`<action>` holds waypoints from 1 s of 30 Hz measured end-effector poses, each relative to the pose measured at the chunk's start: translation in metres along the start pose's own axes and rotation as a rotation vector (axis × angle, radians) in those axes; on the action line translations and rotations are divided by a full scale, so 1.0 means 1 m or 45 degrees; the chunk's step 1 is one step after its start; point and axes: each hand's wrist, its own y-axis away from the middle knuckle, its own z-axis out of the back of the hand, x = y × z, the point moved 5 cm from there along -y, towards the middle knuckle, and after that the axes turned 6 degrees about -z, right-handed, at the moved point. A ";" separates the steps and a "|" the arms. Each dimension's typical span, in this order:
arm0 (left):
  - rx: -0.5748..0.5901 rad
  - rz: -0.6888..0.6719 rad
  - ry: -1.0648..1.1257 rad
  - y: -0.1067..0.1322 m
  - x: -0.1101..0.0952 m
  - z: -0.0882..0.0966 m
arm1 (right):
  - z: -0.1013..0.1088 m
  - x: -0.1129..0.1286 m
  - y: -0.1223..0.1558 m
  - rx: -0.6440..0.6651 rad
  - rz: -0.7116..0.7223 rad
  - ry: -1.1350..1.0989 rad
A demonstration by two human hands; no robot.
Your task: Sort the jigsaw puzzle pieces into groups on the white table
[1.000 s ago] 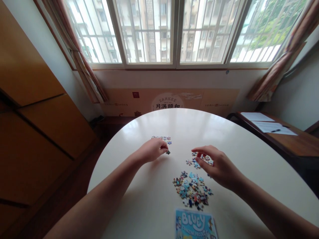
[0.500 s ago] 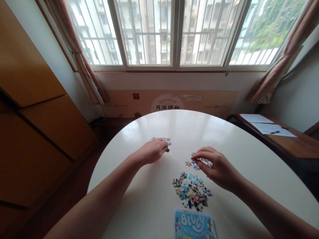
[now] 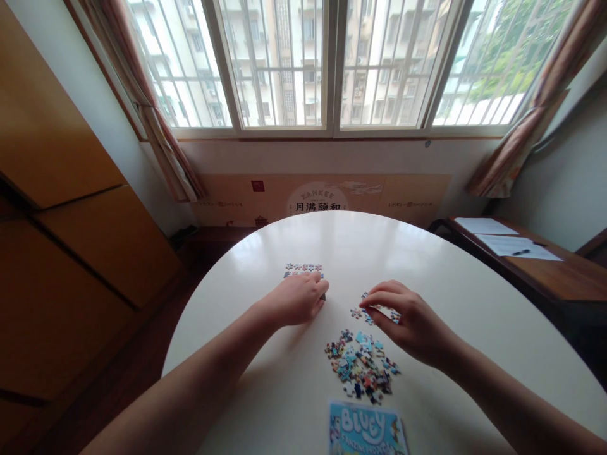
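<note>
My left hand [image 3: 298, 298] rests on the round white table [image 3: 427, 265], fingers curled round a small dark puzzle piece [image 3: 323, 296]. Just beyond it lies a short joined row of puzzle pieces [image 3: 303, 269]. My right hand [image 3: 408, 321] hovers low over a small scatter of loose pieces [image 3: 361, 311], its fingertips pinched together on them; what they hold is hidden. A bigger heap of colourful loose pieces [image 3: 362, 365] lies nearer to me, between my arms. A blue puzzle box [image 3: 367, 430] printed "Bluey" sits at the table's near edge.
A wooden cabinet [image 3: 71, 208] stands at the left. A dark side table [image 3: 535, 265] with papers [image 3: 502, 237] and a pen is at the right. Barred windows and curtains fill the far wall, with flat cardboard [image 3: 322, 197] leaning below the sill.
My left hand has drawn back a little from the joined row, still pinching its dark piece. My right hand has lowered and closed its fingers onto the small scatter.
</note>
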 end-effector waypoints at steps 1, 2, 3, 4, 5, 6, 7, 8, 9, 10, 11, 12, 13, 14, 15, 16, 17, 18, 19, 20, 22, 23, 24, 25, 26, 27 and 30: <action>-0.010 0.006 -0.001 0.000 0.001 0.000 | 0.000 0.000 0.000 0.000 0.005 -0.001; -0.023 0.019 0.001 0.001 0.003 0.001 | 0.001 0.001 0.000 -0.003 0.009 -0.001; -0.037 0.041 0.003 0.001 0.005 0.002 | 0.001 0.001 0.000 -0.007 0.011 -0.001; -0.051 0.070 0.006 0.002 0.008 0.003 | 0.002 0.002 0.000 -0.010 0.013 -0.001; -0.064 0.097 0.014 0.003 0.011 0.004 | 0.002 0.002 0.000 -0.011 0.015 -0.002; -0.076 0.120 0.027 0.003 0.013 0.005 | 0.002 0.002 0.000 -0.010 0.016 -0.003; -0.084 0.130 0.046 0.003 0.014 0.006 | 0.002 0.002 0.000 -0.009 0.016 -0.005; -0.091 0.127 0.067 0.003 0.014 0.007 | 0.002 0.002 0.000 -0.008 0.017 -0.006; -0.098 0.114 0.091 0.002 0.013 0.007 | 0.002 0.002 0.000 -0.006 0.018 -0.007; -0.103 0.095 0.112 0.001 0.012 0.007 | 0.002 0.002 0.000 -0.004 0.016 -0.008; -0.105 0.079 0.128 0.001 0.010 0.006 | 0.002 0.002 0.000 -0.002 0.015 -0.010; -0.107 0.066 0.138 0.000 0.008 0.005 | 0.001 0.001 0.000 0.001 0.013 -0.012; -0.107 0.057 0.145 -0.001 0.007 0.004 | 0.001 0.001 0.000 0.003 0.010 -0.014; -0.108 0.055 0.150 -0.002 0.006 0.003 | 0.001 0.001 0.000 0.004 0.008 -0.016; -0.111 0.060 0.154 -0.003 0.007 0.002 | 0.001 0.000 0.000 0.002 0.008 -0.017; -0.117 0.075 0.159 -0.003 0.008 0.002 | 0.001 0.000 0.000 0.001 0.007 -0.015; -0.123 0.097 0.163 -0.003 0.011 0.001 | 0.001 0.000 0.000 0.000 0.009 -0.012; -0.128 0.124 0.165 -0.003 0.014 0.000 | 0.001 0.000 0.000 -0.001 0.011 -0.007; -0.130 0.155 0.164 -0.003 0.017 -0.001 | 0.001 0.000 0.000 -0.001 0.015 -0.002; -0.133 0.185 0.163 -0.003 0.021 -0.002 | 0.001 0.000 -0.001 -0.001 0.018 0.004; -0.145 0.227 0.165 -0.002 0.029 -0.004 | 0.001 0.000 -0.001 0.000 0.024 0.012; -0.162 0.236 0.171 -0.001 0.033 -0.004 | 0.001 0.001 -0.001 0.003 0.027 0.014; -0.191 0.241 0.178 0.000 0.036 -0.003 | 0.001 0.000 -0.001 0.004 0.029 0.016; -0.237 0.250 0.182 0.002 0.040 0.000 | 0.001 0.000 -0.001 0.005 0.030 0.017; -0.298 0.269 0.180 0.004 0.045 0.004 | 0.002 0.000 0.000 0.006 0.030 0.019; -0.369 0.297 0.170 0.007 0.049 0.009 | 0.002 -0.001 0.000 0.003 0.031 0.022; -0.525 0.389 0.133 0.016 0.059 0.022 | 0.003 -0.002 0.000 -0.016 0.026 0.031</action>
